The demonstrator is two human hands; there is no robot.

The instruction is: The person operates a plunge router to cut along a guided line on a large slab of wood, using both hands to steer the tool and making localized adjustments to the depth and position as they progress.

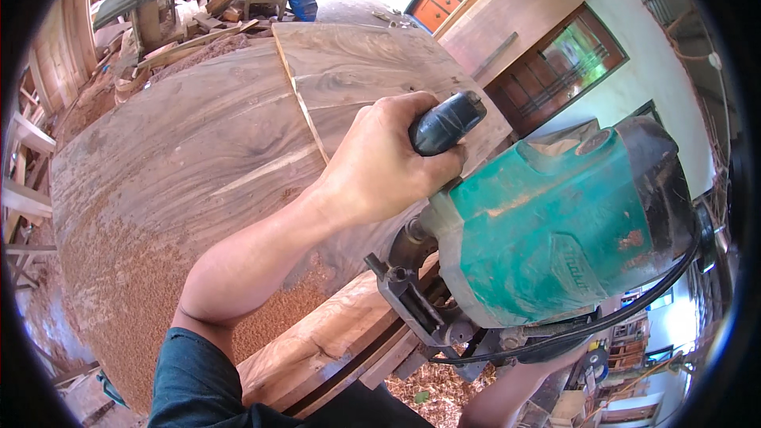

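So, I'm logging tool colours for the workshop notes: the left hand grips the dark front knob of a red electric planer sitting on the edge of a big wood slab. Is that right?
Not quite: the electric planer has a green body, not red, as the head view shows. The rest holds: the left hand grips its dark front knob, and the tool sits on the edge of the big wood slab.

We find open room over the wide slab (198,150) on the left; the green planer (555,230) blocks our right.
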